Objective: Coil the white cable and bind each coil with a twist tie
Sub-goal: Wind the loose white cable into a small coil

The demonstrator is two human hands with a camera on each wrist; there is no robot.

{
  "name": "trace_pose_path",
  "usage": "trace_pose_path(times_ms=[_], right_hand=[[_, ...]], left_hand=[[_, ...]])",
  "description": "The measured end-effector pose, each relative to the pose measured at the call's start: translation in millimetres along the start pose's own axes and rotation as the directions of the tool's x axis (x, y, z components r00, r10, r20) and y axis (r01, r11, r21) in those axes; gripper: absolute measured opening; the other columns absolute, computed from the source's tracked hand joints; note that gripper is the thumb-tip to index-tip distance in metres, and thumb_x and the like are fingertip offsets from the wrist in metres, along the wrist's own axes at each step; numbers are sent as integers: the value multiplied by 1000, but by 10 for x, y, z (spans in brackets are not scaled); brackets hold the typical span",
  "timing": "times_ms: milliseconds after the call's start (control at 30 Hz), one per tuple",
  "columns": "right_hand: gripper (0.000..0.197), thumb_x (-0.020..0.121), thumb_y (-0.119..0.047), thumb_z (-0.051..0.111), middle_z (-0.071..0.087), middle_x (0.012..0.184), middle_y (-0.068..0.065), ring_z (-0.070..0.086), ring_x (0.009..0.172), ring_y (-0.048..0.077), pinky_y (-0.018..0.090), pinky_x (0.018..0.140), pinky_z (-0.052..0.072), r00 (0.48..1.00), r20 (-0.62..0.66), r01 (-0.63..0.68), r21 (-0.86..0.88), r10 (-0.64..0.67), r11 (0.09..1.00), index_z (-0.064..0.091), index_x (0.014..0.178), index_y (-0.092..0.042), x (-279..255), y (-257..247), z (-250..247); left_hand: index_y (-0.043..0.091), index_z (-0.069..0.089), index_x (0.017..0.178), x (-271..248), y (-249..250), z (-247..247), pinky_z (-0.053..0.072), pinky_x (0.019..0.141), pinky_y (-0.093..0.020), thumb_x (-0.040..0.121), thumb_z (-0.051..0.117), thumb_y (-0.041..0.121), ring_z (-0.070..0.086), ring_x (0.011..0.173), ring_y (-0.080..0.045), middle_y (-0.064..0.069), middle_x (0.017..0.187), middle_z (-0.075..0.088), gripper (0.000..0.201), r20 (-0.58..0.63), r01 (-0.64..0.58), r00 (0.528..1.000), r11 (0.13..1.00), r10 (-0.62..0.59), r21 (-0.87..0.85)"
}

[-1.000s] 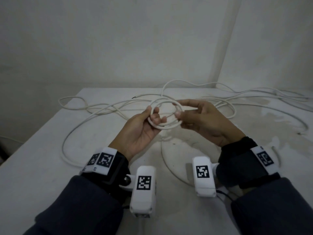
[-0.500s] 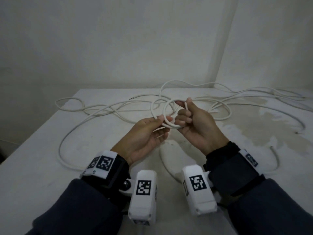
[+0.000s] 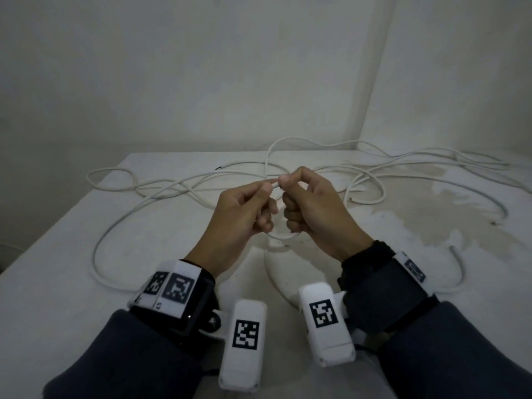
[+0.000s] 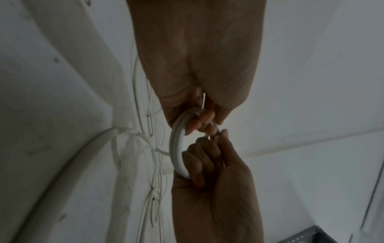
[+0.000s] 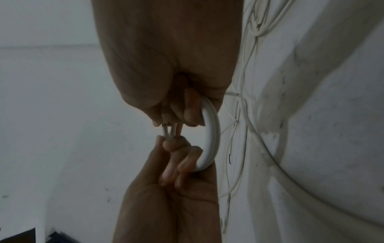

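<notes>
A small coil of white cable [image 3: 280, 237] hangs upright between my two hands above the table's middle. My left hand [image 3: 253, 208] curls its fingers round the coil's left side [image 4: 176, 144]. My right hand [image 3: 308, 203] grips the right side [image 5: 212, 139]. Thumb and forefinger of both hands meet at the coil's top and pinch thin white ends [image 5: 167, 130] there. A thin white twist tie [image 4: 203, 102] sticks out of my left palm. Most of the coil is hidden behind the fingers in the head view.
Long loose loops of white cable [image 3: 161, 191] sprawl over the white table [image 3: 57, 283] from the far left to the far right [image 3: 431, 162]. A cut end [image 3: 218, 168] lies at the back. Walls stand behind, and the table's edge runs down the left.
The coil has turned from lying flat between the hands to upright. Both hands have closed round it, and their thumbs and forefingers have come together at its top.
</notes>
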State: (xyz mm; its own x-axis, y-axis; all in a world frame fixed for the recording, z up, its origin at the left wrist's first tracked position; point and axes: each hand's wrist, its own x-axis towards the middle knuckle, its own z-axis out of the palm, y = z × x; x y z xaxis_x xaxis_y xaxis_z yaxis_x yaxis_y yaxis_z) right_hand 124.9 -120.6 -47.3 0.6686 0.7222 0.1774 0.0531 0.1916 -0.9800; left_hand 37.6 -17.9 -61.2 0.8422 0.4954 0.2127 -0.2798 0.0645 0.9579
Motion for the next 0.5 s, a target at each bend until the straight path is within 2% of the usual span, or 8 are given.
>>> trace_pose_path(times_ms=[67,133,167,233,267,333,400,500], right_hand=[[8,99,-19,49,32,48,-8,25,39,6,20,39,26,999,26,38,-27,-37,999,46,93,-16,-21,-16,19],[12,100,-20,48,31,50,-8,25,42,7,20,40,27,998,52,38,-45,-36,998,41,110,-19,-28,-19,26],[13,100,-21,48,31,50,-8,25,42,7,20,41,27,998,64,31,-52,-27,998,41,111,-19,-26,-16,31],[6,99,-21,49,31,49,-9,25,42,7,19,40,27,997,77,11,-40,-8,999,46,101,-15,-23,-11,41],[8,99,-21,50,32,48,-9,26,41,6,19,40,27,997,81,-14,-21,16,1000,48,97,-14,-19,-8,37],[7,97,-17,53,36,48,-8,30,42,6,19,41,29,993,97,-74,53,69,996,51,97,-11,0,-9,24],[12,94,-5,54,44,53,-5,36,44,7,21,46,35,986,135,-112,126,95,986,54,105,-8,13,-10,-15],[24,92,7,50,45,67,3,38,53,12,23,54,43,985,163,-86,128,64,988,55,112,-5,22,-1,-35]], left_hand=[[15,70,90,-1,18,27,34,44,-18,98,48,15,30,42,-6,4,52,40,23,1,3,1000,1000,-3,-7],[15,67,79,4,23,41,27,40,-16,98,49,17,24,42,-5,7,50,29,26,-1,33,999,998,-33,-44],[11,65,82,8,22,42,24,39,-15,97,50,17,22,41,-4,9,49,26,22,-7,58,998,995,-59,-81],[7,62,92,9,25,53,20,36,-15,95,51,17,20,38,-3,10,47,23,16,-11,125,992,975,-129,-184],[6,62,91,10,18,56,18,34,-14,94,51,18,19,36,-2,11,46,23,16,-16,156,986,960,-164,-232],[11,64,76,22,8,50,15,33,-15,92,52,17,18,32,-4,11,44,21,21,-38,188,977,935,-209,-301],[16,63,58,45,-1,23,14,31,-15,92,51,15,17,30,-5,10,42,20,36,-54,202,970,910,-236,-363],[15,65,46,67,1,-9,13,31,-15,93,49,15,18,28,-7,10,39,20,49,-65,225,958,876,-278,-427]])
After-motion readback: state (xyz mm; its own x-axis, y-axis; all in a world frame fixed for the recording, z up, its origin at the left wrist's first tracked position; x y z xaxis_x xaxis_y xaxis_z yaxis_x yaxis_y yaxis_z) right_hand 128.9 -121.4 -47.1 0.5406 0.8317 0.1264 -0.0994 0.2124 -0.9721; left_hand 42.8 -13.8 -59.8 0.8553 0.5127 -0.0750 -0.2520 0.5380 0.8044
